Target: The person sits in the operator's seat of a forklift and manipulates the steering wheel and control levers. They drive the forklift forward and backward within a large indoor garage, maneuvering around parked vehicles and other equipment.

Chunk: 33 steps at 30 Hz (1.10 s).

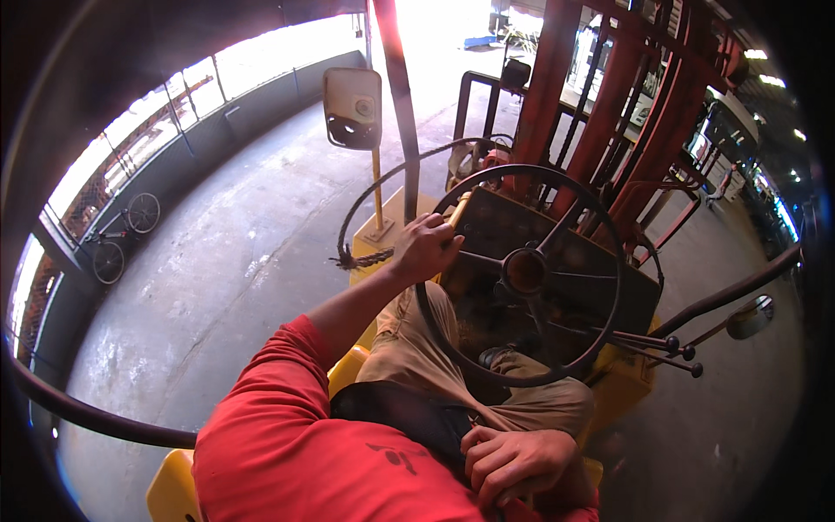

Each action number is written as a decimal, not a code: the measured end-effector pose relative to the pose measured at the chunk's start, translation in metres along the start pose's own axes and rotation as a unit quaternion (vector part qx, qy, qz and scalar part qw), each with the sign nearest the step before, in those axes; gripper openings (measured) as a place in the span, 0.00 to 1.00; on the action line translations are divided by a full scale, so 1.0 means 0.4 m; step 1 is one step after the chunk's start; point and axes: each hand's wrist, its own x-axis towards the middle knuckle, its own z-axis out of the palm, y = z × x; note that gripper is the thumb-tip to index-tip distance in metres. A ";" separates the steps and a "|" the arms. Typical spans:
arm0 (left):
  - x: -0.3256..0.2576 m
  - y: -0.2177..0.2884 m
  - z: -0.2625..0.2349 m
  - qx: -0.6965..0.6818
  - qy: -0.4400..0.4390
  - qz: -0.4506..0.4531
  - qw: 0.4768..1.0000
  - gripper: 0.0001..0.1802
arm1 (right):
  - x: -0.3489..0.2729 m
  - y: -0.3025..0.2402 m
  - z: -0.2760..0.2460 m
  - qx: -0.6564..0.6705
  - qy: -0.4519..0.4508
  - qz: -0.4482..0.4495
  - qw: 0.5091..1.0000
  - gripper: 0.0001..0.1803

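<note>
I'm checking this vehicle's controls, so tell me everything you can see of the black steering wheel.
The large, round black steering wheel has a thin rim, apparently plastic or metal, with slim spokes meeting at a round reddish-brown hub. It is tilted toward the camera, above tan fabric trousers and before a dark, yellow-edged panel. The bare left grip curls over the rim's upper left; nothing else visibly holds it. Lower contact with the trousers is unclear.
</note>
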 end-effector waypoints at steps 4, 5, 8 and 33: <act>0.012 -0.011 -0.018 -0.003 -0.001 0.004 1.000 0.16 | 0.046 -0.035 -0.025 -0.043 -0.028 -0.005 0.999 0.19; 0.015 -0.016 -0.027 0.003 0.002 0.004 1.000 0.16 | 0.062 -0.048 -0.031 -0.037 -0.020 -0.024 0.999 0.19; 0.011 -0.021 -0.021 -0.020 0.013 -0.009 1.000 0.17 | 0.122 -0.098 -0.023 -0.018 -0.004 -0.071 0.997 0.19; 0.082 -0.054 -0.107 -0.054 0.063 -0.020 0.996 0.15 | -0.102 -0.269 -0.171 -0.613 0.537 0.329 0.477 0.21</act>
